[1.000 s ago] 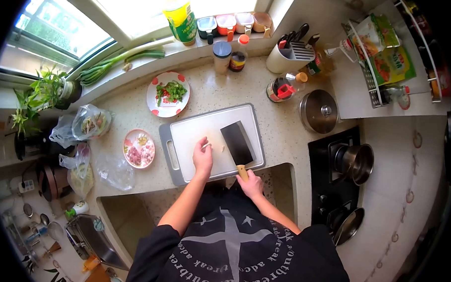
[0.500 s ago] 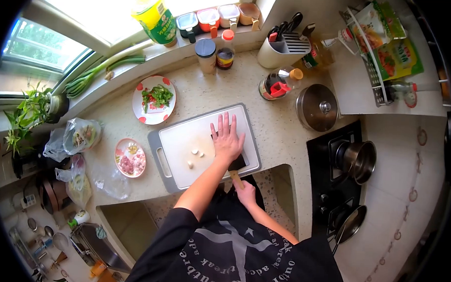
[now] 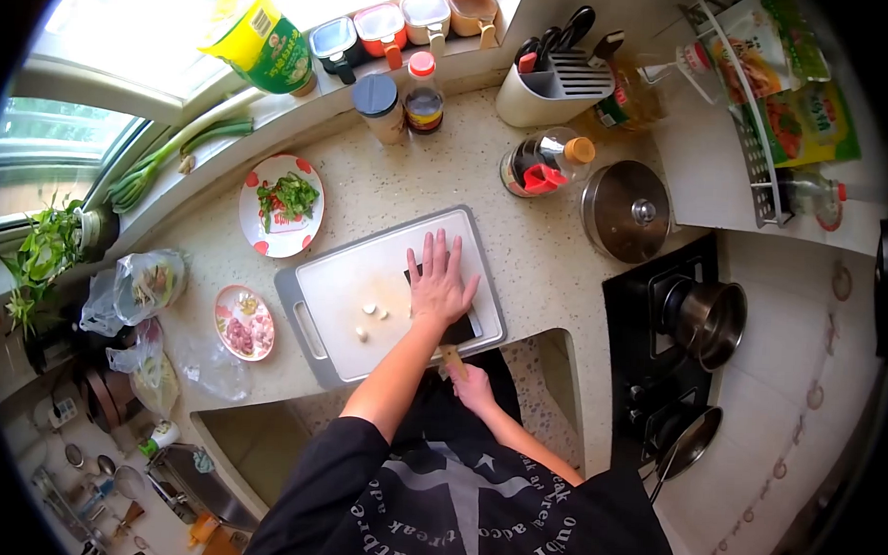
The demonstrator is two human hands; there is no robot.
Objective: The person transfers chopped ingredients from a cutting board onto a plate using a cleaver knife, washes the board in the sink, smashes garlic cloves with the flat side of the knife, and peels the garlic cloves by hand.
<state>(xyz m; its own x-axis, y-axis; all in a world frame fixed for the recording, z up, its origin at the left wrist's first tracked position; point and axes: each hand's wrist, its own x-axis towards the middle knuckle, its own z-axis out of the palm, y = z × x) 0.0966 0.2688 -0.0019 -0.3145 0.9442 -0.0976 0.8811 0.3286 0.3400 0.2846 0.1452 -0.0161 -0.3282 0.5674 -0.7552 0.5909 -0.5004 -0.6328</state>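
My left hand (image 3: 442,282) lies flat with fingers stretched out on the dark blade of a kitchen knife (image 3: 463,330), which rests on its side on a white cutting board (image 3: 338,274) with a grey rim. Wrapped round the knife's light wooden handle, at the board's near edge, is my right hand (image 3: 473,389). Several peeled garlic cloves (image 3: 370,309) sit on the board left of the blade. Whatever is under the blade is hidden by it and by my left hand.
Left of the board stand a plate of chopped greens and red pepper (image 3: 243,212) and a plate of chopped meat (image 3: 220,314). Plastic bags (image 3: 150,287) lie farther left. A soy sauce bottle (image 3: 541,163), lidded pan (image 3: 607,220) and stove (image 3: 639,294) are on the right.
The camera view has shifted a little, so the board and plates appear farther left and lower. Both hands keep the same hold on the knife.
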